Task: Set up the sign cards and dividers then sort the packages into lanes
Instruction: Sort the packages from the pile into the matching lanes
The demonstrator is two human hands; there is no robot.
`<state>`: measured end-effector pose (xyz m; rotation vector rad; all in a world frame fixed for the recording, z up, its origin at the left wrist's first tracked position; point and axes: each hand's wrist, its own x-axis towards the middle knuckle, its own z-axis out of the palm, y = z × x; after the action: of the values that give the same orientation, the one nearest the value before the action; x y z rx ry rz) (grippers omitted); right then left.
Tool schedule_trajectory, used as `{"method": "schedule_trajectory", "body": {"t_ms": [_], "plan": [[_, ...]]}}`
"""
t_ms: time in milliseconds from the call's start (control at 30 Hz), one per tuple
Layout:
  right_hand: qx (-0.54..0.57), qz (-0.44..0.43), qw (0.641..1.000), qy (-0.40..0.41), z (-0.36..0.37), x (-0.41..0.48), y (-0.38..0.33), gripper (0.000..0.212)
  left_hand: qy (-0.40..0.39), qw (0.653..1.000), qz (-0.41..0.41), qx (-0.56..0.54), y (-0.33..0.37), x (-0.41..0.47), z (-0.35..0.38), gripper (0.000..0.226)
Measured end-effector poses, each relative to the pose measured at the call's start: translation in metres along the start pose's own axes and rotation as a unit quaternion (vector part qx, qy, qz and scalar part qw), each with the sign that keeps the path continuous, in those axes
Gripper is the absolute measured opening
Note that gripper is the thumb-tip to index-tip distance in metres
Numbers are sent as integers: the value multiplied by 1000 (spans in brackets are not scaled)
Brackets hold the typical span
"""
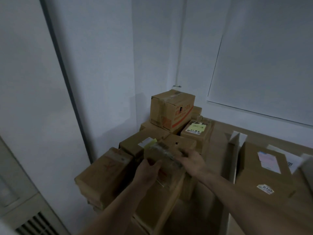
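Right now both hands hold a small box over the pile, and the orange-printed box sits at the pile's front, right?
Not quite. In the head view the orange-printed box sits on top at the back of the pile, by the wall corner, not at its front. The left hand and right hand do both hold the small box over the pile.

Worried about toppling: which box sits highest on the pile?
The taped box with orange print, farthest back; the held box and all others lie lower.
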<state>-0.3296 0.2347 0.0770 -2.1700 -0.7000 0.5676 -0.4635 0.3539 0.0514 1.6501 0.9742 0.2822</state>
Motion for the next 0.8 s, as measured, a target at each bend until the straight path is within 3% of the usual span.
{"method": "schedule_trajectory", "body": {"t_ms": [133,400,467,633,800], "plan": [[22,6,1000,-13,8,8,3,30,2,998,-42,-54,-4,2,5,42],[84,0,996,-14,16,6,-12,49,13,987,-40,-158,5,-12,-8,35],[126,-4,992,18,18,3,-15,55,23,985,-11,-173,6,-12,-14,44],[211,-5,973,97,22,-8,-24,79,59,970,88,-219,5,-5,-23,99],[283,-5,954,96,25,-15,-29,76,39,961,97,-257,6,-6,-28,82]]}}
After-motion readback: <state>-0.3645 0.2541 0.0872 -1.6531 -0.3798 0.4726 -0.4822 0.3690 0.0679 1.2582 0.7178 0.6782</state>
